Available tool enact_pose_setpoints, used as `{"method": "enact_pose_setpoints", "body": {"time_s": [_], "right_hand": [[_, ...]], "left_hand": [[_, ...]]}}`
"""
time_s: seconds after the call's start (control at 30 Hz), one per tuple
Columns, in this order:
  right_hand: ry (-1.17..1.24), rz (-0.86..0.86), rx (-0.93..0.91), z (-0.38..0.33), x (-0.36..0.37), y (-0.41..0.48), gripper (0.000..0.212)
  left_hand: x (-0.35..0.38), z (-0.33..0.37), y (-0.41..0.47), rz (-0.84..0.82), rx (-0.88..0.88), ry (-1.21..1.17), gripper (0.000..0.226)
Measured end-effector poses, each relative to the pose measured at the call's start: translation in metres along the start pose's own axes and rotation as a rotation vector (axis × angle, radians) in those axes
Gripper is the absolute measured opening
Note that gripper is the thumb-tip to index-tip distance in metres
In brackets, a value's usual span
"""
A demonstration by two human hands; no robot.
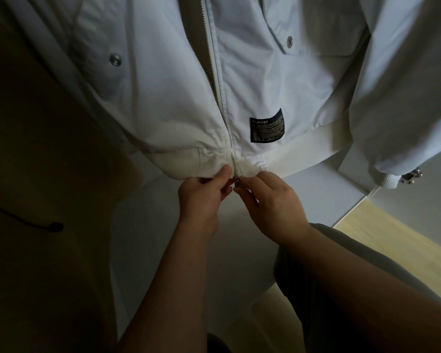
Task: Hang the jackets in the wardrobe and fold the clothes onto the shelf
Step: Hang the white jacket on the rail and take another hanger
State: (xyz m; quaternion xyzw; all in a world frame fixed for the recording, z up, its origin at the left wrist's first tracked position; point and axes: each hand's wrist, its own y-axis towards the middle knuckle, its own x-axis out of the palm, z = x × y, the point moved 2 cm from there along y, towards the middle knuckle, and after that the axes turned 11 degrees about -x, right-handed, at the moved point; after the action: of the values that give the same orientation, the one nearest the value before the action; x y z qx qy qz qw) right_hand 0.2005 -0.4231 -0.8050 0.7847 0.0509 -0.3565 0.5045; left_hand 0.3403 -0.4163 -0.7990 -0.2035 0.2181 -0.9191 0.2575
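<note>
A white jacket [163, 80] hangs in front of me and fills the upper half of the view. Its metal zip [220, 98] runs down the middle to the ribbed hem [290, 159]. A dark label [267, 126] sits right of the zip, above the hem. My left hand [201, 197] pinches the hem's left side at the zip's bottom. My right hand [270, 197] pinches the small metal zip slider [236, 180] at the hem's lowest point. The two hands almost touch.
A brown garment [49, 200] with a black drawstring end [55, 227] hangs at the left. The wardrobe's white base [239, 250] lies under the jacket, and light wooden floor [392, 240] shows at the right. My grey-trousered leg [367, 289] is at lower right.
</note>
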Motion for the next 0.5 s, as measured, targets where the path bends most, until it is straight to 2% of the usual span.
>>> {"method": "enact_pose_setpoints", "body": {"time_s": [0.07,0.17,0.23,0.3,0.4,0.5], "right_hand": [[0.001,-0.008,-0.002,-0.001,0.000,0.000,0.012],[-0.026,-0.026,-0.016,-0.002,-0.001,0.001,0.012],[-0.050,-0.037,-0.024,-0.002,-0.002,0.002,0.011],[-0.075,-0.052,-0.029,-0.002,-0.002,0.002,0.012],[-0.099,-0.078,-0.025,-0.004,-0.002,0.004,0.012],[-0.116,-0.073,-0.010,-0.006,-0.003,0.006,0.013]], "left_hand": [[0.001,0.000,-0.001,0.019,0.036,0.016,0.006],[0.001,0.000,0.000,0.066,0.113,0.104,0.020],[0.000,0.001,-0.001,0.091,0.155,0.185,0.017],[-0.002,0.004,-0.001,0.128,0.201,0.284,0.015],[-0.002,0.009,-0.004,0.225,0.323,0.516,0.023],[-0.001,0.012,-0.007,0.236,0.367,0.624,0.027]]}}
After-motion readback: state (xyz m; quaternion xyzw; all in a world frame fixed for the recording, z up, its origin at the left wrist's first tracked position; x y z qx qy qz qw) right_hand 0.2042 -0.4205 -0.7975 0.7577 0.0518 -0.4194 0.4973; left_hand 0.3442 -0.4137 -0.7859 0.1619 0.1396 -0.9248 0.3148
